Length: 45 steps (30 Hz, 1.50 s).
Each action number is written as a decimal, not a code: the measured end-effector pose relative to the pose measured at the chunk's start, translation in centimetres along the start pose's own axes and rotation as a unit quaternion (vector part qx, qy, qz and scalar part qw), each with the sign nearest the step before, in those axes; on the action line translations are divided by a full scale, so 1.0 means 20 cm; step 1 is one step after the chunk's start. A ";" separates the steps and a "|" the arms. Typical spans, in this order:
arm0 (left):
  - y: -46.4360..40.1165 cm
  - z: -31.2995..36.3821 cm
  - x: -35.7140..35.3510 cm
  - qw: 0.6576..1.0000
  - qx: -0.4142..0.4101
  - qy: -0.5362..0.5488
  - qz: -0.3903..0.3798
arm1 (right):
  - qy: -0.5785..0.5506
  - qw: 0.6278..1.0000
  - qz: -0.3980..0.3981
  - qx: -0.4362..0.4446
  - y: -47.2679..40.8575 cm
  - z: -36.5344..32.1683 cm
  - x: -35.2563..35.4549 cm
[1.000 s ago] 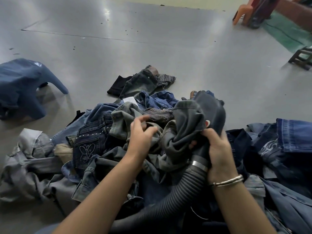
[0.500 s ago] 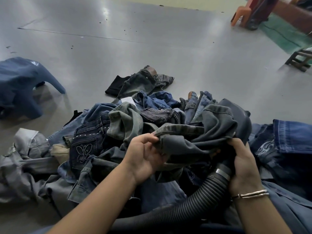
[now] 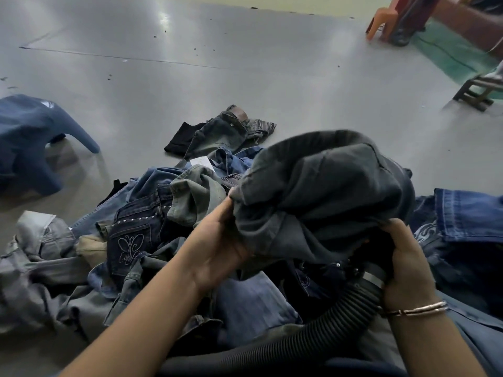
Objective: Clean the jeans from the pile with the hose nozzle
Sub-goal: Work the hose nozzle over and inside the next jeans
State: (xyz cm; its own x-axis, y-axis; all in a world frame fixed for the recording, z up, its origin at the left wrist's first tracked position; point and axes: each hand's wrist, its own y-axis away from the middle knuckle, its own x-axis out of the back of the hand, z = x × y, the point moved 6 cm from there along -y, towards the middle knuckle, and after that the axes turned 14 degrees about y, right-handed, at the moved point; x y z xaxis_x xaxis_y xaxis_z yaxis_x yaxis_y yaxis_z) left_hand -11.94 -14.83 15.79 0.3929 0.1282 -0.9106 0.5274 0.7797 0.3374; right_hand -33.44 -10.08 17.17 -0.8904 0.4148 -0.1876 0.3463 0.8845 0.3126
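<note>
1. The left hand (image 3: 217, 246) is seen palm up, its fingers (image 3: 231, 205) curled into the left edge of a dark grey pair of jeans (image 3: 324, 197), which is gripped there.
2. The right hand (image 3: 408, 262) is closed around the end of a black ribbed hose (image 3: 326, 319), just above a metal band (image 3: 374, 278) on the hose; its fingertips (image 3: 394, 224) are also pressed into the lower right edge of the grey jeans.
3. The nozzle itself is hidden under the cloth, so its exact shape cannot be told.
4. The grey jeans are held up between both hands, bunched and rounded over the hose end, above the pile.
5. Thin metal bracelets (image 3: 416, 311) are worn on the right wrist.
6. The hose is led from the right hand down and left across the bottom of the view.
7. Beneath the hands, a pile of jeans (image 3: 152, 240) is spread on a grey floor (image 3: 245, 77); a dark pair with a stitched butterfly pocket (image 3: 130, 246) lies to the left of the left forearm.
8. Blue denim with a pale hem (image 3: 468, 213) lies to the right of the right hand.
9. Further off, a faded pair with a brown waist patch (image 3: 228, 126) lies apart from the pile.
10. At far left, a puffed-up blue pair (image 3: 30, 137) stands alone on the floor.
11. An orange plastic chair (image 3: 381, 20) is seen at the top right.
</note>
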 end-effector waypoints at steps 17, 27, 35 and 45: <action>0.10 0.12 -0.01 0.907 -0.301 -0.287 0.062 | 0.018 0.994 0.080 -0.077 -0.19 0.18 0.08; -0.01 0.15 0.09 0.885 -0.308 -0.324 0.129 | 0.107 0.972 -0.206 0.042 0.13 -0.15 -0.09; -0.01 0.10 0.02 0.888 -0.270 -0.366 0.067 | 0.139 0.919 -0.369 0.028 0.30 -0.05 -0.27; 0.00 0.11 -0.01 0.815 -0.299 -0.495 0.028 | 0.134 0.952 -0.275 0.013 0.22 -0.05 -0.23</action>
State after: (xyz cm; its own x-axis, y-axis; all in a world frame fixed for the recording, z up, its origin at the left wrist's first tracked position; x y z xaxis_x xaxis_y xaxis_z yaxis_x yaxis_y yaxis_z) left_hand -10.38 -16.34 16.55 0.9754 -0.1529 -0.1588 0.1427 0.9870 -0.0740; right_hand -28.12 -8.29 20.42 -0.9814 -0.1786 -0.0705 -0.1897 0.9585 0.2126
